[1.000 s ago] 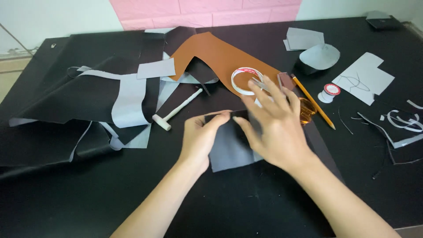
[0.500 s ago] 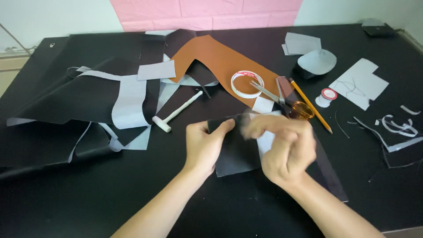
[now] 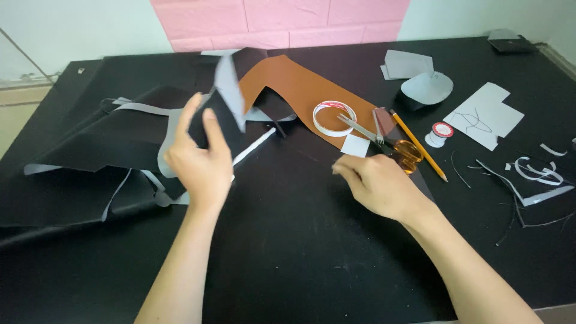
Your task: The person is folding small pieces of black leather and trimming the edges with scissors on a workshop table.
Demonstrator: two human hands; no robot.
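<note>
While 0.5 s ago both held it, left hand (image 3: 201, 157) now lifts black piece (image 3: 225, 105) alone, gripped; right hand (image 3: 377, 185) loosely curled, prob. empty.

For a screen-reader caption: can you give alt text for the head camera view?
The person's left hand lifts a black-and-grey cut piece above a black table, while the right hand rests low beside orange-handled scissors. Behind lie a brown leather sheet, a tape ring, a pencil and grey scraps.

No packages, signs or screens show. 1 label shows: a round red-and-white one on the small spool (image 3: 441, 133) lying toward the counter's (image 3: 300, 258) right edge.
</note>
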